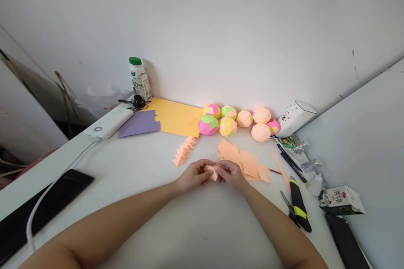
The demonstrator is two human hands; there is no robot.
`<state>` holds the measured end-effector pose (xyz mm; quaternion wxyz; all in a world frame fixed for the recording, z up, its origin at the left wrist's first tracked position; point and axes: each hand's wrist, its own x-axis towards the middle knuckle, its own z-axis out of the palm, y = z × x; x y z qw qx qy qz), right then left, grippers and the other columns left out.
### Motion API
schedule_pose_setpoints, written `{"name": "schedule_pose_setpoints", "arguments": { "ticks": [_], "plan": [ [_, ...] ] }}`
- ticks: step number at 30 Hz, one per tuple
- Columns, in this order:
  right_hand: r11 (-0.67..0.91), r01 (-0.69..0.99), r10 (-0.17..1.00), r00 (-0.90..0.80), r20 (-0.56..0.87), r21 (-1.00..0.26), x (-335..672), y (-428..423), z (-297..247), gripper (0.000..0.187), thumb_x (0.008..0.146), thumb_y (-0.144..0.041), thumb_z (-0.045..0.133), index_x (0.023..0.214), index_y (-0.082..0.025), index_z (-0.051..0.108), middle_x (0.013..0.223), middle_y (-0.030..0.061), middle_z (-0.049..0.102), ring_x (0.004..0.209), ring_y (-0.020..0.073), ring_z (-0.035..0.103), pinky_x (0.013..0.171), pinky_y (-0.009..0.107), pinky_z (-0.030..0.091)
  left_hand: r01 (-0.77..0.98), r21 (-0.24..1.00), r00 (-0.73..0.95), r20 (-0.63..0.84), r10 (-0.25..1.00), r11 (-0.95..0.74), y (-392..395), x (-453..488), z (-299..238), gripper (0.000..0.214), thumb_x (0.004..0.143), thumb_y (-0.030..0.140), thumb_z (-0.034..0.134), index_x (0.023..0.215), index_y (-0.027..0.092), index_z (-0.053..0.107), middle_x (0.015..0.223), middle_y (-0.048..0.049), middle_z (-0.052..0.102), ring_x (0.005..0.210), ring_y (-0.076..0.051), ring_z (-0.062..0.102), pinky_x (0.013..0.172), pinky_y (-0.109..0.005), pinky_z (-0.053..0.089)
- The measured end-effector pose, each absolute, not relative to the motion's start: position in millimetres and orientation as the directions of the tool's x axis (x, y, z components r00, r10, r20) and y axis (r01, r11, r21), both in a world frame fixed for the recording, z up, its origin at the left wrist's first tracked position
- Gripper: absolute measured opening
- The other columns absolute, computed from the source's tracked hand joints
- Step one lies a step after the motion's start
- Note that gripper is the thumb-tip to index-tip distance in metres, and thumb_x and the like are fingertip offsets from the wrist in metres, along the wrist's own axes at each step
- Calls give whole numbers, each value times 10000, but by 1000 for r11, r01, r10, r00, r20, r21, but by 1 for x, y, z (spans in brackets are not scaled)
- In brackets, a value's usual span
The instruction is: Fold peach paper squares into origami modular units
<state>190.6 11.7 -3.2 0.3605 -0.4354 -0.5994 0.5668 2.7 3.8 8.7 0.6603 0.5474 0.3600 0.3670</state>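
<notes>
Between both hands, above the white table, is a small folded piece of peach paper (pixel 214 172). My left hand (pixel 195 175) pinches its left side with thumb and fingers. On its right side, my right hand (pixel 231 174) has thumb and fingers closed on the same piece. Behind my right hand lies a stack of cut peach paper sheets (pixel 235 153). A row of folded peach paper pieces (pixel 184 151) rests to the left, a little beyond my left hand. Against the wall sit several faceted paper balls (pixel 227 126) in peach, yellow, green and pink.
Yellow card (pixel 178 117) and purple card (pixel 139 124) lie at the back left, near keys (pixel 138 101), a bottle (pixel 140 79) and a white power bank (pixel 110 122). A black tablet (pixel 63 199) lies left. At right are scissors (pixel 289 208), a utility knife (pixel 299 204), pens (pixel 292 164) and a milk carton (pixel 341 200).
</notes>
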Motion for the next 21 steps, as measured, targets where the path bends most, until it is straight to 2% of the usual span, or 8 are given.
{"name": "schedule_pose_setpoints", "arguments": {
  "ticks": [15, 21],
  "plan": [
    [-29, 105, 920, -386, -68, -994, 187, 9, 4, 234, 774, -377, 609, 872, -166, 581, 658, 0, 629, 511, 99, 568, 492, 227, 468, -126, 984, 490, -47, 871, 124, 4, 3, 7, 272, 776, 385, 581, 918, 159, 526, 727, -23, 647, 527, -96, 506, 507, -230, 401],
    [25, 114, 918, -396, -22, -993, 188, 9, 2, 235, 776, -352, 608, 909, -162, 573, 639, -6, 608, 514, 106, 576, 495, 232, 465, -117, 986, 471, -46, 881, 114, 4, 4, 7, 261, 783, 391, 570, 893, 162, 508, 736, -28, 657, 534, -96, 518, 494, -218, 400]
  ]
}}
